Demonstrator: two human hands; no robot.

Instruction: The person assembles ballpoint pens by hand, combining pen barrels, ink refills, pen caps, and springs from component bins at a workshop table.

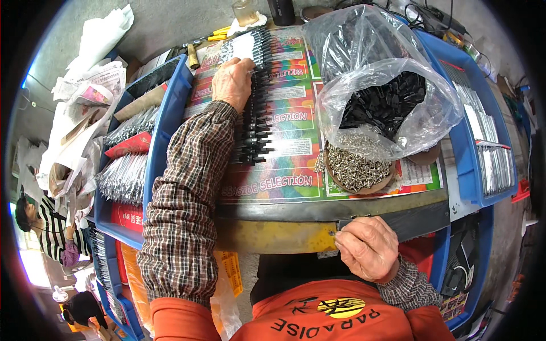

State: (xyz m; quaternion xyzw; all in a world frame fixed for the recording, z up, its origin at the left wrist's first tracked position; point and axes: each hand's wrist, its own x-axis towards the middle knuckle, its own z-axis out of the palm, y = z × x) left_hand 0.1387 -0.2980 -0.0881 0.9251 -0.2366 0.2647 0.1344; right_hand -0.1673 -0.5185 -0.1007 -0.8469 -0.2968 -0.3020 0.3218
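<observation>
A long row of slim black pieces [255, 133], laid side by side with narrow tips toward the right, runs up the table's left part. My left hand [233, 82] rests at the upper part of that row, fingers curled down; what they grip is hidden. Just beyond its fingertips lie pale flat strips [239, 46]. My right hand [368, 248] is at the table's front edge, thumb and fingers pinched together beside a small metal fixture [343, 224]. Anything inside that pinch is too small to make out.
A clear plastic bag [443, 102] of black plastic parts [387, 105] stands at right, behind a round dish of small metal pieces [358, 170]. Blue bins [181, 102] with bundled metal strips flank the table. A cup [244, 12] stands at the back. Another person [48, 224] is at far left.
</observation>
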